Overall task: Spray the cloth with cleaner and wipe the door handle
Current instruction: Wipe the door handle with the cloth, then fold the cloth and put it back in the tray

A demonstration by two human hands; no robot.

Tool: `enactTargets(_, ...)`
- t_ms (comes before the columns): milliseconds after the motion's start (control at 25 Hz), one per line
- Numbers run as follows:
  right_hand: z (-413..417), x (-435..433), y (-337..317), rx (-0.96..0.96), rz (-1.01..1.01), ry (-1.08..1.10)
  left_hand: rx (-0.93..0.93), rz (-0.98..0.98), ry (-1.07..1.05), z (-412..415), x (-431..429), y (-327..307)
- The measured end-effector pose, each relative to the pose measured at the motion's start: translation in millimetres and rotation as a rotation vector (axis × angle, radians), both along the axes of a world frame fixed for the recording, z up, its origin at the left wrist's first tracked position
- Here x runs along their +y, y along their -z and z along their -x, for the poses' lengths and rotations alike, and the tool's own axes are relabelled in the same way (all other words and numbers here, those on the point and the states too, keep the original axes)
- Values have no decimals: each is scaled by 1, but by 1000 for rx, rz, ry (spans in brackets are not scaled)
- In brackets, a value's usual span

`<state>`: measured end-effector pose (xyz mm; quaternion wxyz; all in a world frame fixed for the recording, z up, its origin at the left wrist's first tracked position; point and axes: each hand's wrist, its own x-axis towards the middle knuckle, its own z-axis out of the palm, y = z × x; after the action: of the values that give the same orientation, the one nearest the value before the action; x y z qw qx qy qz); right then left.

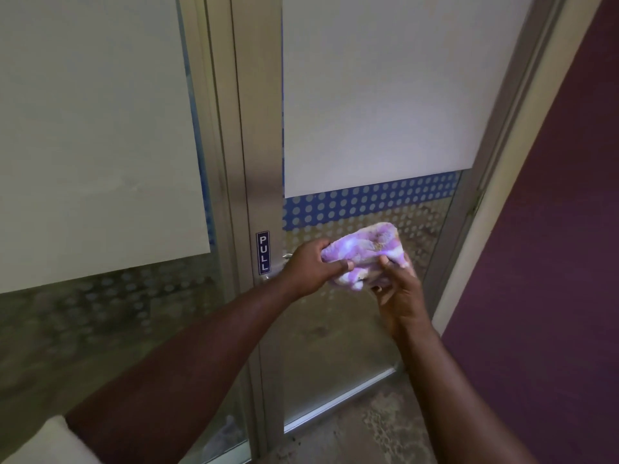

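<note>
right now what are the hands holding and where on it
Both hold the purple-and-white cloth: left hand pinches its left end, right hand grips its lower right edge.

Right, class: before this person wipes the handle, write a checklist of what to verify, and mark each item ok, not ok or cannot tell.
1. Cloth in hand: ok, the left hand and right hand both grip it.
2. Cloth sprayed with cleaner: cannot tell.
3. Spray bottle within reach: cannot tell, none in view.
4. Door handle located: ok, beside the PULL sign, mostly hidden behind the left hand.
5. Cloth touching the handle: not ok, it is held to the right of it.
</note>
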<state>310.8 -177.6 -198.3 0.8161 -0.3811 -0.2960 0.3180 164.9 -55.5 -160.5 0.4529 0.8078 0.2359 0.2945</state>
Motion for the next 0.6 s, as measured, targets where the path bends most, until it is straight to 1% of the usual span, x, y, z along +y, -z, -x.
enactTargets(80,-13,-26,-8,-92,15,-27,13,1,39,-7,-13,-7)
enactTargets(120,-18,-41,-11,-106,43,-34,25,-2,66,-11,-21,-10)
enactTargets(200,-24,-73,-19,-37,112,12,37,-3,138,-21,-39,-15)
enactTargets(280,-28,-104,-22,-26,138,105,-9,13,180,-31,-62,-19)
enactTargets(440,-25,-167,-19,-134,160,324,-185,194,206,-48,-117,-18)
enactTargets(600,-12,-230,-19,-187,114,548,-228,293,292,-58,-188,-13)
